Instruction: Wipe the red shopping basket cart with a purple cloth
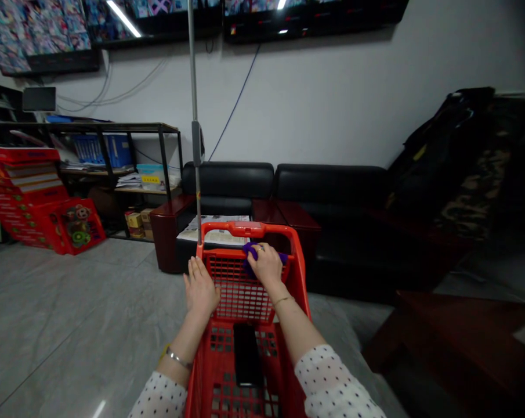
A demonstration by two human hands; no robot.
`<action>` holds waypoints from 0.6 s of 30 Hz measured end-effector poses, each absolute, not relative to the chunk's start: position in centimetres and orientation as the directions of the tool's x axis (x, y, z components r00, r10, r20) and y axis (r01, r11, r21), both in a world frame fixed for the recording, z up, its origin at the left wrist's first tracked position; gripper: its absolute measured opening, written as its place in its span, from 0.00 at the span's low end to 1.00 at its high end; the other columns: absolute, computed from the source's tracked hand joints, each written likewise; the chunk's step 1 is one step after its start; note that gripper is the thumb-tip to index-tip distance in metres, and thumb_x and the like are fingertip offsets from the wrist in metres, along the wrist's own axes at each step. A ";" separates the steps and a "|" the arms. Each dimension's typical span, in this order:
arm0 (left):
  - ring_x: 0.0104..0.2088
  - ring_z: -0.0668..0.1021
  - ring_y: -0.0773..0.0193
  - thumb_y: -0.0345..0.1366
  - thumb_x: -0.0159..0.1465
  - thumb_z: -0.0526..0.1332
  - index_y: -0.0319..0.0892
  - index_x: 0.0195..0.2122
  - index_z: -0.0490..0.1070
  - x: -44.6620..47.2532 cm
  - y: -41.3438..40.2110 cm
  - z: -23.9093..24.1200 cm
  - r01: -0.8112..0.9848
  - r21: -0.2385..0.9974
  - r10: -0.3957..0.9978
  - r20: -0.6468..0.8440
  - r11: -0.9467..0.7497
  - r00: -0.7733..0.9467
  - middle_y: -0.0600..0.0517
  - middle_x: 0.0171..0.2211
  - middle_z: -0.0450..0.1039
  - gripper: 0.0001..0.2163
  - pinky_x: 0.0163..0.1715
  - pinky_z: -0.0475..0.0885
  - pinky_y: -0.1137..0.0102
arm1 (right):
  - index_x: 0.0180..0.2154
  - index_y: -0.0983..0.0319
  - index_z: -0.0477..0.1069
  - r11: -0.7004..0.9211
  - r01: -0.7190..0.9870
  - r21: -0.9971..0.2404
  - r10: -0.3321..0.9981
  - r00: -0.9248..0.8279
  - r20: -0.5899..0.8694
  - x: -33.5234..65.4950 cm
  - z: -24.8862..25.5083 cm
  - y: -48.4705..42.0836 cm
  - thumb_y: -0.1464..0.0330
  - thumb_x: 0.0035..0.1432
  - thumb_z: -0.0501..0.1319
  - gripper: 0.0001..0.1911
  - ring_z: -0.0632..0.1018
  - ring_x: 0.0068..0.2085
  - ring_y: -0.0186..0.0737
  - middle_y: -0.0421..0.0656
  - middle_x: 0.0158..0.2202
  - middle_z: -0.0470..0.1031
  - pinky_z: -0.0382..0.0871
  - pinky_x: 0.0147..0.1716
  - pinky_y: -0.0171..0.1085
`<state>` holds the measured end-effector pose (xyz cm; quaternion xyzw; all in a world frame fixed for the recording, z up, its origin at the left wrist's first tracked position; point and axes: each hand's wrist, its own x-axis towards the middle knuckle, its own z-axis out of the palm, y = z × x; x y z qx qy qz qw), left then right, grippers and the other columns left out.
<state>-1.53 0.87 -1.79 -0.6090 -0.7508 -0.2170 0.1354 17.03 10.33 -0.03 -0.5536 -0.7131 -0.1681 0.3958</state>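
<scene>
A red plastic shopping cart (pixel 304 273) stands in front of me, its handle at the far end. My right hand (pixel 266 264) is closed on a purple cloth (pixel 248 248) and presses it against the top of the cart's far grid panel (pixel 234 288), just below the handle. On the cart's left rim lies my left hand (pixel 200 288), its fingers stretched forward and its thumb on the inner side. A black phone-like slab (pixel 247 355) rests on the bottom of the cart. Part of the cloth is hidden under my right hand.
A thin grey pole (pixel 194 87) rises at the cart's far left corner. Black sofas (pixel 332 180) with dark red wooden arms stand behind. Red boxes (pixel 31 197) and a shelf (pixel 136 126) are at left. A dark red table (pixel 462 325) and hanging jackets (pixel 453 145) are at right.
</scene>
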 end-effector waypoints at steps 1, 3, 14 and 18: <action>0.69 0.53 0.43 0.37 0.57 0.62 0.25 0.68 0.38 -1.5 0.9 -1.8 0.973 0.167 0.856 0.468 0.159 -0.220 0.28 0.68 0.45 0.44 0.62 0.59 0.49 | 0.42 0.61 0.76 0.288 0.931 -0.225 0.649 -0.016 0.760 18.7 -0.3 10.3 0.65 0.61 0.58 0.12 0.71 0.40 0.43 0.47 0.42 0.75 0.63 0.43 0.39; 0.69 0.53 0.43 0.36 0.56 0.62 0.25 0.68 0.38 -1.4 0.9 -1.8 0.974 0.173 0.855 0.473 0.147 -0.213 0.28 0.68 0.46 0.45 0.62 0.59 0.49 | 0.42 0.62 0.76 0.211 0.935 -0.286 0.629 0.094 0.772 20.6 -0.6 10.3 0.66 0.61 0.57 0.12 0.71 0.40 0.43 0.48 0.41 0.74 0.63 0.43 0.39; 0.68 0.55 0.42 0.34 0.54 0.62 0.23 0.67 0.36 -1.9 1.2 -2.1 0.974 0.160 0.830 0.512 0.159 -0.220 0.25 0.67 0.48 0.46 0.62 0.59 0.50 | 0.46 0.59 0.73 0.432 0.887 -0.162 0.626 -0.166 0.762 8.7 0.0 10.3 0.61 0.61 0.61 0.14 0.71 0.46 0.46 0.49 0.46 0.73 0.63 0.50 0.43; 0.68 0.55 0.42 0.35 0.56 0.61 0.22 0.67 0.37 -2.1 1.2 -1.9 0.976 0.145 0.836 0.504 0.165 -0.216 0.26 0.67 0.49 0.45 0.61 0.60 0.48 | 0.45 0.59 0.74 0.452 0.884 -0.120 0.620 -0.215 0.754 13.3 0.1 10.6 0.63 0.63 0.59 0.12 0.72 0.43 0.42 0.46 0.45 0.75 0.65 0.45 0.38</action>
